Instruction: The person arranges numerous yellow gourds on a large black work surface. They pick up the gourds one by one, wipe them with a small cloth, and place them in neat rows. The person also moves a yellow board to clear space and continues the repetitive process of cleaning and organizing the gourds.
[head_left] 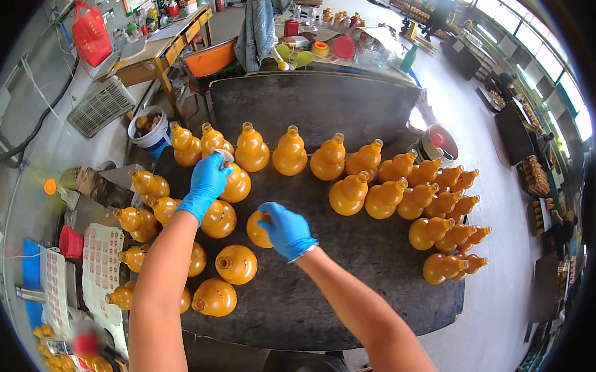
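Observation:
Orange gourd-shaped bottles stand in rows on a dark table (308, 278). My left hand (208, 183), in a blue glove, is closed around a small whitish piece (225, 155), perhaps a cloth or pad, over the top of one bottle (236, 185). That bottle's neck is hidden by the fingers. Also gloved in blue, my right hand (286, 231) has its fingers bent around the upper part of another gourd-shaped bottle (258, 232) near the table's middle. Two more bottles, one (236, 264) tilted so its mouth shows, stand just nearer me.
More gourd bottles (347, 194) line the far and right sides. Left of the table are a white bucket (149, 129), a grey crate (102, 107) and sheets of labels (103, 271). Beyond stands a cluttered bench (375, 48). A round tub (438, 144) sits past the far right corner.

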A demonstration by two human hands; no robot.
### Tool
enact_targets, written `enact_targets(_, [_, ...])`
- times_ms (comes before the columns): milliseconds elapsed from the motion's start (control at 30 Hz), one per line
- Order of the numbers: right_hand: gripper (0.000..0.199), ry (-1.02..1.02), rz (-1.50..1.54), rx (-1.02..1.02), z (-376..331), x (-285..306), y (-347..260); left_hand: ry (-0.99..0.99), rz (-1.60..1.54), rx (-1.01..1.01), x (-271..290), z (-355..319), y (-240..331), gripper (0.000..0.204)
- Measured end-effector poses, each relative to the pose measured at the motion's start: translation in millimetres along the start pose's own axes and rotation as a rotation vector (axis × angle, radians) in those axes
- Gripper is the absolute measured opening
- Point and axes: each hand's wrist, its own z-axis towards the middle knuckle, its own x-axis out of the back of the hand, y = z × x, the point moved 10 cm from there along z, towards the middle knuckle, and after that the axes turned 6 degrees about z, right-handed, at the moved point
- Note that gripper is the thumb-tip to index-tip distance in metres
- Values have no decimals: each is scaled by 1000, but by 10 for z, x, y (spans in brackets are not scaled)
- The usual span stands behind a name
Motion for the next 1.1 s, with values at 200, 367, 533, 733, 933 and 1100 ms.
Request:
enact_targets(200, [23, 154, 38, -59, 119, 895, 40, -59, 20, -130, -9, -64, 435, 23])
enact_targets(367, [24, 251, -222, 35, 353, 1202, 287, -53, -108, -135, -276, -146, 720, 22])
enact_targets(533, [27, 234, -182, -44, 546, 1214, 582, -19, -58, -185, -507, -103, 809, 23])
enact_targets(733, [27, 246, -197, -62, 611, 1112, 672, 24, -14, -156, -553, -64, 822, 16])
enact_targets(933, [28, 287, -202, -84, 616, 1082, 640, 59, 93, -133, -514, -55, 843, 15])
enact_targets(1100, [29, 349, -248, -45, 629, 1103, 633, 52, 166, -128, -516, -52, 901, 14])
